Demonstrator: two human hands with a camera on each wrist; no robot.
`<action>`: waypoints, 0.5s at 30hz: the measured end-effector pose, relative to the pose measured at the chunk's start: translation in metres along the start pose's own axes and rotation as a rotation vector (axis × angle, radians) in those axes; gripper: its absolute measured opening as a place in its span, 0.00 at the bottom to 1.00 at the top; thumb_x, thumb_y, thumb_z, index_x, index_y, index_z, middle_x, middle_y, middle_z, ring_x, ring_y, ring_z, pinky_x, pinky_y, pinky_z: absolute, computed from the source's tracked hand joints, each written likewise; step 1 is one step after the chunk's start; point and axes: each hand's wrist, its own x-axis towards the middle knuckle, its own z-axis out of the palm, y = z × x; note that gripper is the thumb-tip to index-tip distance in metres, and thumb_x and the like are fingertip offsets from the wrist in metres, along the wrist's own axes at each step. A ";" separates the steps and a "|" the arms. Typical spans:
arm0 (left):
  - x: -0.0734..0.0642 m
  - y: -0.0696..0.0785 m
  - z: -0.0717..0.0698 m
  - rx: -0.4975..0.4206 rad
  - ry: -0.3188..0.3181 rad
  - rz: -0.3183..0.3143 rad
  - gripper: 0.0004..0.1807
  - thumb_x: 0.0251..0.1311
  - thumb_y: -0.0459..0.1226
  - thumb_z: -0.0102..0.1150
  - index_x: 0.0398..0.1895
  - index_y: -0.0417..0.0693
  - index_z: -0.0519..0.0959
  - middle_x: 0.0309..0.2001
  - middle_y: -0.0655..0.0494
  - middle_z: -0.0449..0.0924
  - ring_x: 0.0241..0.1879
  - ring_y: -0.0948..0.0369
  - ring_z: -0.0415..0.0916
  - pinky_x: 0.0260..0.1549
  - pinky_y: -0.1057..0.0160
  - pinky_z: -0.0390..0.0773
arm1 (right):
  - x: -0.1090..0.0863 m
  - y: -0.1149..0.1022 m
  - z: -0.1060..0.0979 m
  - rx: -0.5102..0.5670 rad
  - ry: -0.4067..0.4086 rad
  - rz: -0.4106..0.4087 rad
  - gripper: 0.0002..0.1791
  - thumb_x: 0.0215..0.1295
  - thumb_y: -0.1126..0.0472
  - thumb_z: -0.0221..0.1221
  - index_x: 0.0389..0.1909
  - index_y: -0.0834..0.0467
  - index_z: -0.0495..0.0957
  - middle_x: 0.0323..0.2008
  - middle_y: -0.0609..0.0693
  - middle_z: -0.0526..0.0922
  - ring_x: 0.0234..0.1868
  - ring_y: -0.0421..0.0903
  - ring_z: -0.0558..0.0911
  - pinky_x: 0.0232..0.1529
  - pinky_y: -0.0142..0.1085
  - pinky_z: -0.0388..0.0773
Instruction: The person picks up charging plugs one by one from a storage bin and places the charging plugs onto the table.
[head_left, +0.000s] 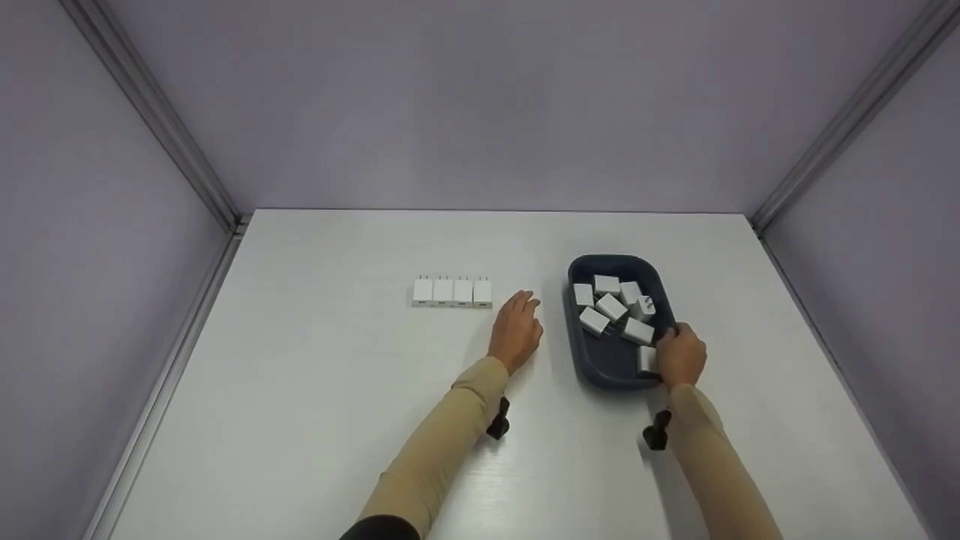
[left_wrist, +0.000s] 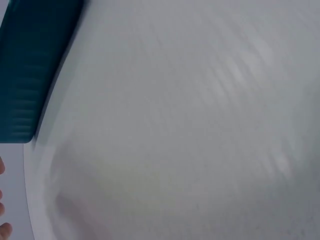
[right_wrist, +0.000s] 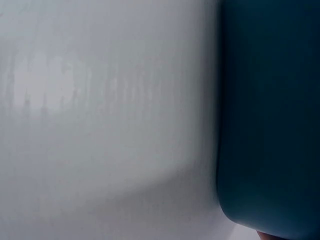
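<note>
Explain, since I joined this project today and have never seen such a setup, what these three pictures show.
No machine here: a person is working with a bare left hand and right hand. The widest picture comes from a camera on the head. The other two come from cameras on the wrists, probably the small black devices there, and show mostly the white table and the side of a dark blue tray.

On the table is a row of four white plug adapters, prongs pointing away from the person. To its right, the tray holds more white adapters, loose. The right hand grips the tray's rim near its close right corner; the left is between row and tray, nothing visibly held.
</note>
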 end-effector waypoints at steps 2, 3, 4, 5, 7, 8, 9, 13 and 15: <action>0.002 0.003 0.000 -0.020 0.014 0.023 0.15 0.60 0.32 0.56 0.51 0.40 0.78 0.55 0.47 0.79 0.61 0.53 0.74 0.65 0.60 0.71 | 0.000 0.000 0.000 0.003 0.005 -0.005 0.20 0.71 0.63 0.42 0.53 0.72 0.74 0.50 0.73 0.80 0.53 0.68 0.79 0.54 0.57 0.74; 0.003 0.005 0.000 -0.030 0.022 0.036 0.15 0.60 0.32 0.56 0.50 0.41 0.78 0.55 0.47 0.79 0.60 0.54 0.75 0.64 0.60 0.72 | -0.001 -0.001 0.000 0.006 0.008 -0.009 0.20 0.71 0.63 0.42 0.53 0.73 0.74 0.49 0.73 0.80 0.53 0.68 0.79 0.54 0.57 0.74; 0.004 0.006 0.000 -0.043 0.028 0.048 0.15 0.59 0.32 0.56 0.50 0.41 0.78 0.54 0.48 0.79 0.59 0.55 0.75 0.64 0.61 0.72 | -0.001 0.000 0.000 0.009 0.011 -0.014 0.20 0.71 0.63 0.42 0.52 0.73 0.74 0.49 0.73 0.80 0.52 0.68 0.79 0.53 0.57 0.74; 0.005 0.008 -0.001 -0.056 0.031 0.058 0.15 0.59 0.32 0.57 0.50 0.41 0.78 0.54 0.48 0.79 0.59 0.55 0.75 0.63 0.61 0.73 | -0.001 0.000 0.000 0.010 0.014 -0.022 0.20 0.71 0.64 0.42 0.52 0.73 0.74 0.49 0.74 0.80 0.52 0.68 0.79 0.53 0.57 0.75; 0.006 0.012 -0.001 -0.084 0.037 0.082 0.15 0.59 0.33 0.58 0.50 0.41 0.78 0.53 0.49 0.79 0.58 0.56 0.76 0.62 0.62 0.73 | -0.001 0.001 0.001 0.012 0.019 -0.036 0.21 0.71 0.63 0.42 0.52 0.74 0.74 0.48 0.74 0.80 0.51 0.69 0.80 0.53 0.57 0.75; 0.006 0.013 0.000 -0.099 0.034 0.089 0.15 0.60 0.34 0.58 0.50 0.41 0.78 0.53 0.49 0.79 0.58 0.56 0.76 0.62 0.62 0.73 | -0.001 0.001 0.001 0.013 0.021 -0.042 0.21 0.71 0.63 0.42 0.52 0.74 0.74 0.48 0.74 0.80 0.51 0.69 0.80 0.53 0.57 0.75; 0.006 0.016 0.000 -0.109 0.032 0.095 0.15 0.60 0.34 0.59 0.51 0.41 0.78 0.54 0.50 0.79 0.58 0.57 0.76 0.62 0.63 0.73 | -0.001 0.002 0.001 0.012 0.023 -0.047 0.21 0.71 0.63 0.42 0.52 0.75 0.74 0.48 0.74 0.80 0.51 0.69 0.80 0.53 0.57 0.75; 0.006 0.025 -0.001 -0.138 0.024 0.101 0.16 0.61 0.35 0.58 0.52 0.42 0.78 0.54 0.50 0.79 0.59 0.58 0.75 0.62 0.64 0.73 | -0.001 0.004 0.002 0.013 0.027 -0.055 0.21 0.71 0.63 0.42 0.52 0.75 0.74 0.49 0.74 0.80 0.51 0.69 0.80 0.53 0.57 0.75; 0.006 0.029 -0.001 -0.146 0.022 0.105 0.16 0.61 0.36 0.58 0.52 0.42 0.78 0.54 0.50 0.79 0.59 0.58 0.75 0.63 0.64 0.73 | -0.001 0.004 0.001 0.011 0.026 -0.051 0.21 0.71 0.63 0.42 0.52 0.74 0.74 0.49 0.74 0.80 0.52 0.69 0.79 0.54 0.57 0.75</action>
